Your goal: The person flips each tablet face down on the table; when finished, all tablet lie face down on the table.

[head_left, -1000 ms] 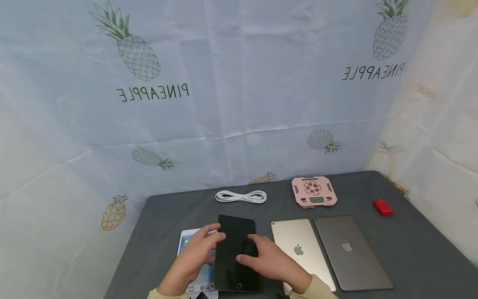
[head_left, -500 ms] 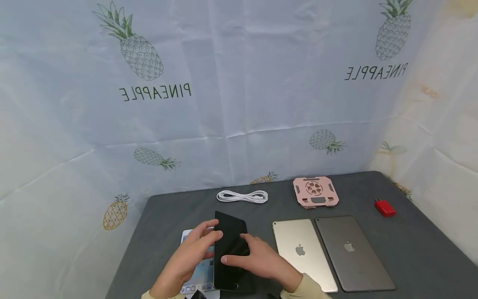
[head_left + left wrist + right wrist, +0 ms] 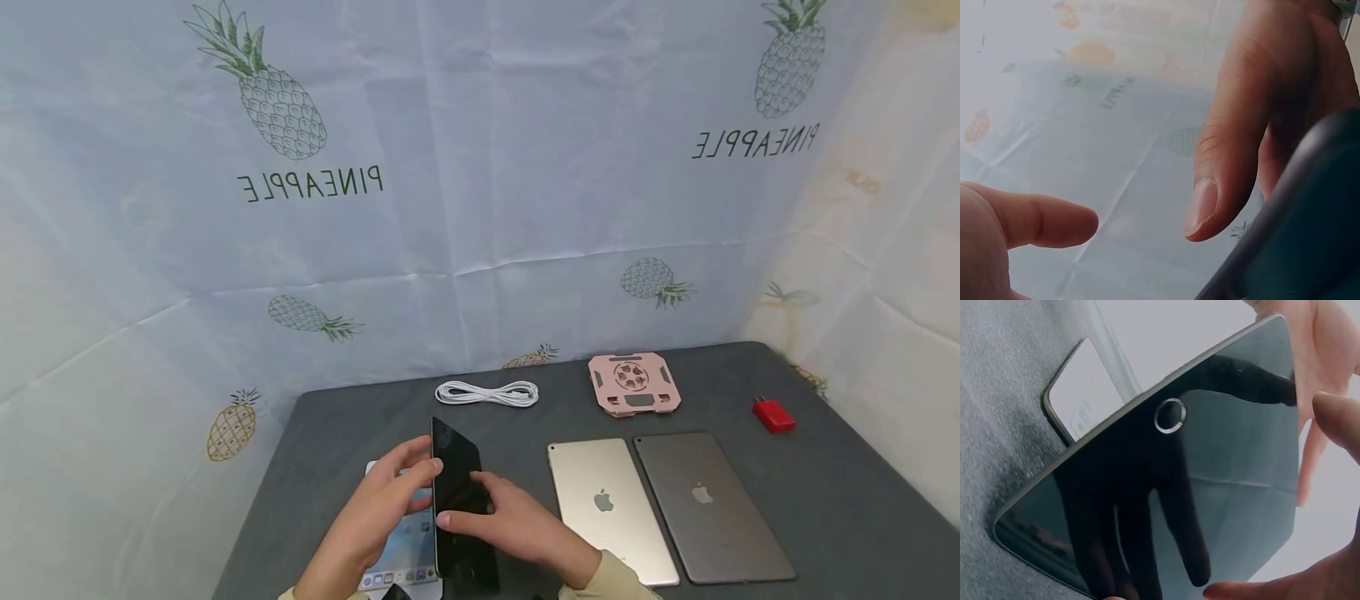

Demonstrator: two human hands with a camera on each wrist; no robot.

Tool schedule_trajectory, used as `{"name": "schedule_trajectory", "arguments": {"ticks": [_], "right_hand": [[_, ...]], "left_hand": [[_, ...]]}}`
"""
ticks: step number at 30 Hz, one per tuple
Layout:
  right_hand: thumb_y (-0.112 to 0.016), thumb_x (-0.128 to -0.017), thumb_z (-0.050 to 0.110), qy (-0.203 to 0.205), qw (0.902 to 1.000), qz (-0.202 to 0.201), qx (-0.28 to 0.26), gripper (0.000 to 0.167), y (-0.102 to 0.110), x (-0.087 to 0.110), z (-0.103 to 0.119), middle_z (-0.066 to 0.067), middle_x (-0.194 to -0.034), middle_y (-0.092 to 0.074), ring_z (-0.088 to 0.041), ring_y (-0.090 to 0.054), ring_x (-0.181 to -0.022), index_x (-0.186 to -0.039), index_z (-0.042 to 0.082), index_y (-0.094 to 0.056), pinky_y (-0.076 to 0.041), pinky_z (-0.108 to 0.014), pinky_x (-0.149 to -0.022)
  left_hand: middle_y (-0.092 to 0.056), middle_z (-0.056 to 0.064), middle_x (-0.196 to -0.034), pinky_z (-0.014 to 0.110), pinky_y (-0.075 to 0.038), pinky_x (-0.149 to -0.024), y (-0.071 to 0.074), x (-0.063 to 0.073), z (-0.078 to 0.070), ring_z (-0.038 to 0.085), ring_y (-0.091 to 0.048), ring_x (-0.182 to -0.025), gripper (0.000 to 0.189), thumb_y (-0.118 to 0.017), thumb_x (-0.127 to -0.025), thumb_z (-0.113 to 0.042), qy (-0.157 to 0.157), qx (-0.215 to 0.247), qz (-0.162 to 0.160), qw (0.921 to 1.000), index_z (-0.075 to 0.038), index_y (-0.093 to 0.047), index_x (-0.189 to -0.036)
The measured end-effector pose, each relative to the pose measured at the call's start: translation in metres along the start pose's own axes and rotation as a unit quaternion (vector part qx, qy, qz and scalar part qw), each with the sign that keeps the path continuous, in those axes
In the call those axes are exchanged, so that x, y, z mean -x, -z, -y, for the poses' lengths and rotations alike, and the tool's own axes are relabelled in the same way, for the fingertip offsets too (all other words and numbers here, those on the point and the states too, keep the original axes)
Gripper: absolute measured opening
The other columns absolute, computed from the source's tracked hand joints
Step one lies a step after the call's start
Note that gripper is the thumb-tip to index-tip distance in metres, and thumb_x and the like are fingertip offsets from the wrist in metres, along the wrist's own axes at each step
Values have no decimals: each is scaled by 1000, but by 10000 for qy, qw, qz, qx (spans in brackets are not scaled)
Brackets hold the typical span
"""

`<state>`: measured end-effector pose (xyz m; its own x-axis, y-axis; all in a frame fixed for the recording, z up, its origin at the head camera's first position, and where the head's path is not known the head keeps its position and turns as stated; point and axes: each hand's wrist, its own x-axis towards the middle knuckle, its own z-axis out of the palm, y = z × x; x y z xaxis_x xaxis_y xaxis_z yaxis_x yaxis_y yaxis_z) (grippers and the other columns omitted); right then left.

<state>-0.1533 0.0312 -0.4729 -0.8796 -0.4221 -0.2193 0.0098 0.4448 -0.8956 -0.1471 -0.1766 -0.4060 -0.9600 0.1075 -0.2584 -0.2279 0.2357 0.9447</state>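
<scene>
- Pineapple-print cloth (image 3: 525,200) backs one grey tabletop (image 3: 352,417).
- Near left, one black tablet (image 3: 456,475) tilts, partly hiding one white tablet (image 3: 408,550).
- Right hand (image 3: 517,521) wide; left hand's (image 3: 367,508) grip unclear.
- Near right: two face-down tablets (image 3: 611,492).

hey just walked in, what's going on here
A person has both hands at a black-screened tablet, which is tilted up off flat: the left hand is at its left edge and the right hand is over its screen side. Beside it, partly hidden, lies a white tablet with its screen lit. To the right, a gold tablet and a grey tablet lie backs up. Farther back are a coiled white cable, a pink frame and a red plug.
</scene>
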Motion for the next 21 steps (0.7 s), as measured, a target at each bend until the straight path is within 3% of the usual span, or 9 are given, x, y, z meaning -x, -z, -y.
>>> {"name": "schedule_trajectory", "arguments": {"ticks": [8,21], "right_hand": [[-72,-94,63,-62,9994,175,-304,95,-5,-1,-1,-19,-147,-61,-33,-68,-117,-160,0,-46,-62,-60,-95],[-73,-92,63,-80,9992,128,-359,97,-10,-1,0,-19,-150,-58,-33,-65,-120,-161,1,-44,-62,-58,-94]], "left_hand": [[-49,26,-159,57,-59,-107,3,2,-1,45,-58,-139,63,-61,-109,-34,-41,17,169,9998,-1,-47,-160],[-48,27,-160,57,-58,-107,4,2,-2,46,-58,-140,64,-61,-110,-33,-113,27,227,9997,1,-45,-161]]}}
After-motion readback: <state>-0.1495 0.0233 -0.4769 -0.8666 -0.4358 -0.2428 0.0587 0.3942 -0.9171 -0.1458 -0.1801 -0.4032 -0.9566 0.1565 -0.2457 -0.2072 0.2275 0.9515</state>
